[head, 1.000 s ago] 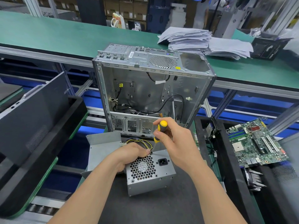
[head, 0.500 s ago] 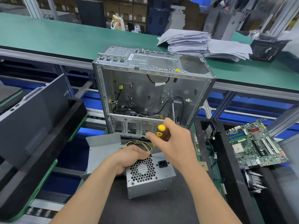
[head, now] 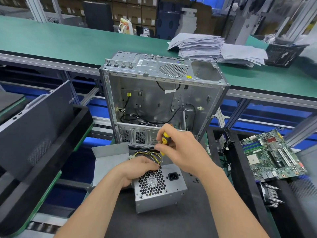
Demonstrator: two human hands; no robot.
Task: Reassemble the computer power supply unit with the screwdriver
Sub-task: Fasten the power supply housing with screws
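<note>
The place was an electronics assembly workshop on a factory floor. Long green-matted benches (head: 68, 42) on aluminium framing (head: 237, 111) ran across the scene. A stripped computer case (head: 154, 100) stood in the middle, with a loose power supply unit (head: 159, 191) just near of it. A bare motherboard (head: 272, 157) lay at the right, black trays (head: 51, 160) sat at the left, and stacked cardboard cartons (head: 133, 9) lined the far side.

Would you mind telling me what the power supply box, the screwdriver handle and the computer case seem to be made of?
The power supply box: bare grey sheet metal, matte, with punched vent holes. The screwdriver handle: probably plastic, smooth yellow and black, partly hidden by the right hand. The computer case: unpainted sheet metal, faintly shiny, with stamped slots.
</note>
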